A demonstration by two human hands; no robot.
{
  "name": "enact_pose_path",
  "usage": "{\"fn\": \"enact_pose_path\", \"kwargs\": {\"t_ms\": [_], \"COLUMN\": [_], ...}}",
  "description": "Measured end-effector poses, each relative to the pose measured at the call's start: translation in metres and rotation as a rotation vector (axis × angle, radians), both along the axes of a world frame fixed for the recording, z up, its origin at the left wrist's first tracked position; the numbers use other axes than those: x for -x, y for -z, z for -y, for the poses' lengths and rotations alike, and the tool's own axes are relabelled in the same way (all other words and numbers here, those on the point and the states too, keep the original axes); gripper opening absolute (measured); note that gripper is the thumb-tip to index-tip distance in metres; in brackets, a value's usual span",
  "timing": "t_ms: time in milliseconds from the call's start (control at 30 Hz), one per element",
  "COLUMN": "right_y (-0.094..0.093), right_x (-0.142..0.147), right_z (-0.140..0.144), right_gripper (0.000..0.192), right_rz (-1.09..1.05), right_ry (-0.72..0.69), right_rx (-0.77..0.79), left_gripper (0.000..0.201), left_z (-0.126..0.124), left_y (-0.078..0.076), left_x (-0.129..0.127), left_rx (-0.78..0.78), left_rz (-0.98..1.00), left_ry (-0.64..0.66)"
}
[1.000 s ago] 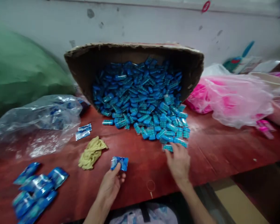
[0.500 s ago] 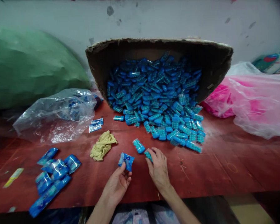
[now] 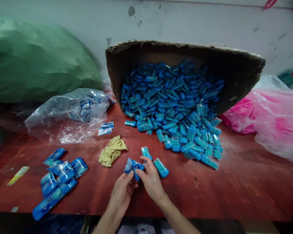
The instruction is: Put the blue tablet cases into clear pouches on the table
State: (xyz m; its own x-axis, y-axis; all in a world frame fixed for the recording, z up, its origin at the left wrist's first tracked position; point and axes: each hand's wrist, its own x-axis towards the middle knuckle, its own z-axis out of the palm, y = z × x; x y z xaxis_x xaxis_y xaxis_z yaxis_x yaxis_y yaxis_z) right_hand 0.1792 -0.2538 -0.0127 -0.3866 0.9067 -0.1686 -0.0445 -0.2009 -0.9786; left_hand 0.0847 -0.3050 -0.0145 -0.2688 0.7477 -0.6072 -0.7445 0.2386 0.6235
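A small blue printed wrapper packet is between my two hands above the red table. My left hand grips its lower edge between thumb and fingers. My right hand has its thumb on the packet's right end, with the index finger stretched just above. Behind that index finger lies a clear bottle of teal balls, partly covered by it. Another clear bottle with a blue end rests just right of my right hand. The yellow crumpled cloth lies to the left, beyond the packet.
A tipped cardboard box spills many similar bottles onto the table. Several filled blue packets lie at left, near a clear plastic bag and flat wrappers. A green sack and pink bag flank the box.
My right hand has let go of the bottle, which now lies on the table, and has moved left onto the packet. The whole view has shifted, so the surroundings appear further right.
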Motion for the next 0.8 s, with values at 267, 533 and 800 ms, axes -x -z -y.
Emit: {"fn": "enact_pose_path", "kwargs": {"t_ms": [267, 533, 800], "right_y": [0.0, -0.01, -0.015], "right_x": [-0.003, -0.007, -0.012], "right_z": [-0.01, -0.009, -0.008], "right_gripper": [0.032, 0.032, 0.038], "right_rz": [-0.029, -0.028, -0.019], "right_ry": [-0.133, -0.064, -0.031], "right_rx": [0.07, 0.07, 0.083], "left_gripper": [0.02, 0.014, 0.018], "left_z": [0.0, 0.001, 0.002], "left_y": [-0.002, -0.001, 0.0], "left_x": [0.001, -0.001, -0.002], "left_rx": [0.014, 0.105, 0.148], "left_rz": [-0.033, 0.108, 0.13], "left_ry": [-0.036, -0.047, -0.059]}}
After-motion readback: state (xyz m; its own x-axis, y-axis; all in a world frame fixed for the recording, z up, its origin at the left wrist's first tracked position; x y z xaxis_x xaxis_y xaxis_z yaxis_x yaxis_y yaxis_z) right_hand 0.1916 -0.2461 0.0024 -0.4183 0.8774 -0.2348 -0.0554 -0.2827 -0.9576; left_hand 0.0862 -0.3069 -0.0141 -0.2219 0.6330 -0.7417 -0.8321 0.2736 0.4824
